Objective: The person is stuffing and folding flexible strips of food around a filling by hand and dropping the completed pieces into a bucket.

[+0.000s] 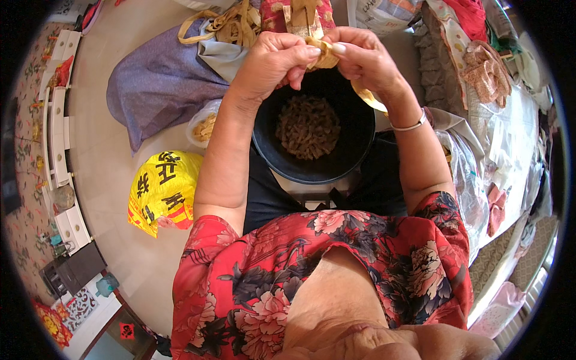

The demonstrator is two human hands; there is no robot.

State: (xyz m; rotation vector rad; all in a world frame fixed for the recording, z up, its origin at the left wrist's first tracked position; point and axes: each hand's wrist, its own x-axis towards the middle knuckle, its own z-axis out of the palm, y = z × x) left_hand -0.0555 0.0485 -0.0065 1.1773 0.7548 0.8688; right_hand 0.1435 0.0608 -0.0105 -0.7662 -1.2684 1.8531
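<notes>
My left hand (pixel 277 60) and my right hand (pixel 363 57) meet above a black bucket (pixel 351 150) held between my knees. Both pinch the same tan, ribbon-like strip (pixel 324 53) between thumbs and fingertips. The strip trails down past my right wrist, which wears a thin silver bracelet (pixel 411 126). Inside the bucket lies a pile of small brown folded pieces (pixel 308 127).
A yellow plastic bag (pixel 163 189) lies on the pale floor at my left. A purple cloth bag (pixel 159 81) with more tan strips (pixel 237 24) sits ahead. A clear bag of tan pieces (pixel 204 126) rests beside the bucket. Cluttered cloth-covered furniture (pixel 498 120) stands right.
</notes>
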